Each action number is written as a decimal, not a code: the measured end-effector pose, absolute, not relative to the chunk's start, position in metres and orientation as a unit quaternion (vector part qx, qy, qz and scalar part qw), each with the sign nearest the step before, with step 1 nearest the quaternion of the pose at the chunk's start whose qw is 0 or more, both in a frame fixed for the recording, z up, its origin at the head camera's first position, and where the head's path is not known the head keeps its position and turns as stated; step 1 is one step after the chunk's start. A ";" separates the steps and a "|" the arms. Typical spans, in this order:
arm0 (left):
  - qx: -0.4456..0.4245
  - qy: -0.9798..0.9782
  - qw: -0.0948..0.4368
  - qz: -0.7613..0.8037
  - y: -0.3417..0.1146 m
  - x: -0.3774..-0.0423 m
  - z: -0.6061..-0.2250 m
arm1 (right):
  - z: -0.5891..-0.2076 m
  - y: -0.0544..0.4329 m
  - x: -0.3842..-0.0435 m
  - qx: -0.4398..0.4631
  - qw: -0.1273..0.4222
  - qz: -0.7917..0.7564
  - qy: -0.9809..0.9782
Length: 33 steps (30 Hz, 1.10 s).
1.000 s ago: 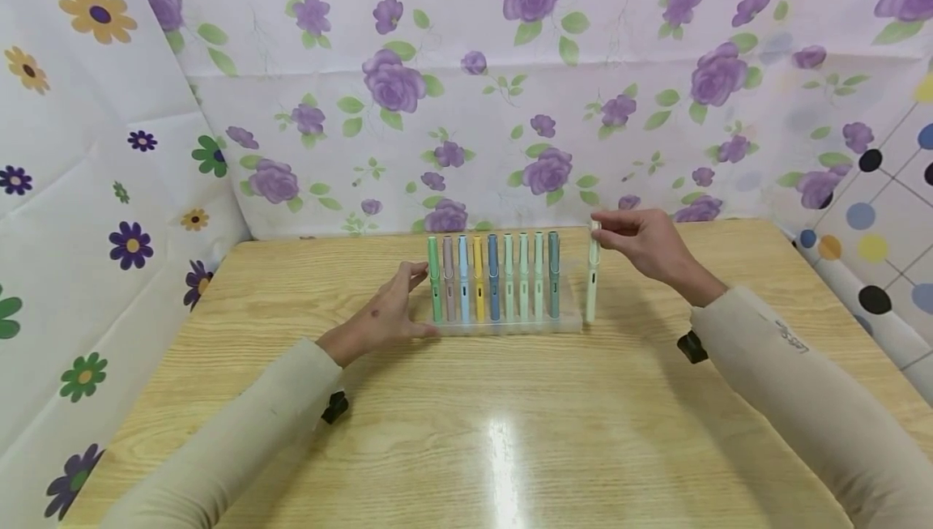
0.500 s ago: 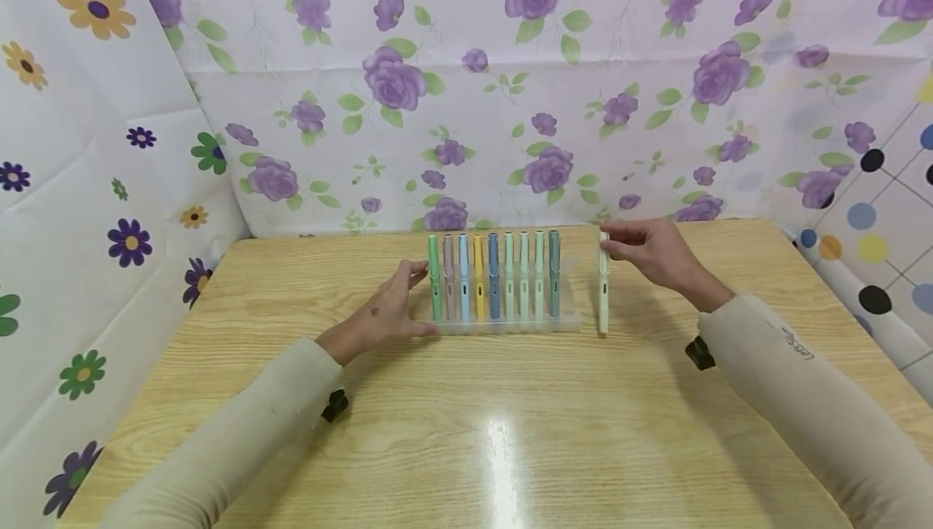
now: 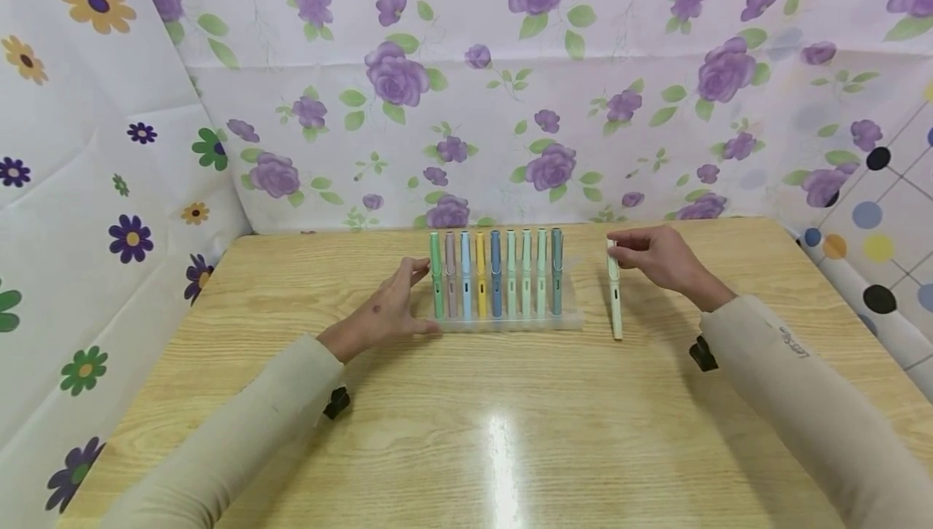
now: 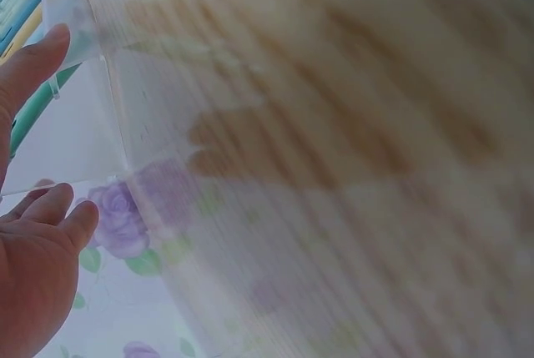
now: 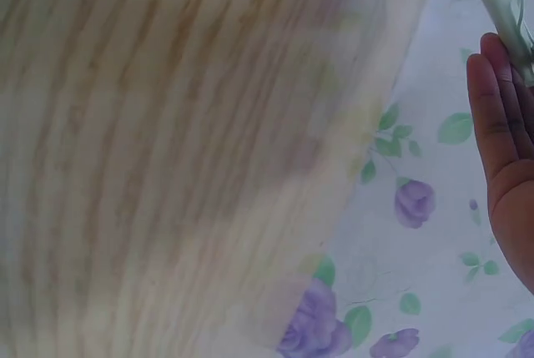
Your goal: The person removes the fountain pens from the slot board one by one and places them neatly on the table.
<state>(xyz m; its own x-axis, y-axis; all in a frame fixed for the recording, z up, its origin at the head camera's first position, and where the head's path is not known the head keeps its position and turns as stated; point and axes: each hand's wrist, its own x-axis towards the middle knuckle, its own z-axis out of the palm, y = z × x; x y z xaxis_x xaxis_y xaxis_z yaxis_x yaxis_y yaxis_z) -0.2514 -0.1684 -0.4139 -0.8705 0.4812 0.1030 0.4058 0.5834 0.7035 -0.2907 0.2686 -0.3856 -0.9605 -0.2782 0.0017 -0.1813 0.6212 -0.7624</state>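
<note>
At the left end of a clear plastic pen rack (image 3: 510, 324), my left hand (image 3: 386, 314) grips the stand, thumb at its front edge and fingers behind. In the left wrist view the thumb (image 4: 37, 62) lies near the clear edge. Several capped pens lean upright in the rack, from a green pen (image 3: 437, 278) at the left through a yellow pen (image 3: 481, 278) to a dark teal pen (image 3: 557, 274). Right of the rack, my right hand (image 3: 659, 263) pinches a pale cream-green pen (image 3: 615, 302) by its cap top. That pen (image 5: 501, 3) points its lower end down.
A wood-grain table (image 3: 437, 432) carries the rack near its back edge. Behind it hangs a white sheet with purple roses (image 3: 397, 75). Flower-patterned sheeting (image 3: 131, 237) borders the left side, dotted sheeting (image 3: 867, 213) the right.
My right hand has carried the pale pen rightward and slightly nearer, widening its gap from the rack. The left hand stays at the rack's left end.
</note>
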 end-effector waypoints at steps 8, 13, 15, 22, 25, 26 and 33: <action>0.243 0.890 0.054 0.382 -0.168 -0.252 -0.412 | -0.398 0.273 -0.297 -0.107 0.091 -0.445 0.885; 0.244 0.891 0.052 0.380 -0.169 -0.252 -0.413 | -0.405 0.274 -0.301 -0.092 0.104 -0.457 0.879; 0.245 0.891 0.051 0.379 -0.169 -0.253 -0.414 | -0.407 0.274 -0.302 -0.086 0.109 -0.454 0.880; 0.241 0.892 0.052 0.378 -0.168 -0.251 -0.413 | -0.413 0.274 -0.306 -0.084 0.130 -0.433 0.888; 0.240 0.892 0.051 0.378 -0.168 -0.251 -0.413 | -0.414 0.273 -0.308 -0.085 0.140 -0.425 0.890; 0.241 0.892 0.051 0.378 -0.168 -0.251 -0.413 | -0.414 0.272 -0.308 -0.085 0.143 -0.424 0.890; 0.244 0.893 0.048 0.375 -0.168 -0.252 -0.414 | -0.412 0.270 -0.311 -0.082 0.154 -0.412 0.894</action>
<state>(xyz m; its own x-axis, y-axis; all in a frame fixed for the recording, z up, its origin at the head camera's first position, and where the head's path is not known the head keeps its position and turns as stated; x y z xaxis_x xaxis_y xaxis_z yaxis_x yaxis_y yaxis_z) -0.2523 -0.1682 -0.4141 -0.8764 0.4717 0.0968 0.3995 0.6000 0.6931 -0.3108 0.2704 -0.4125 -0.9391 -0.2738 -0.2078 -0.0201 0.6473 -0.7620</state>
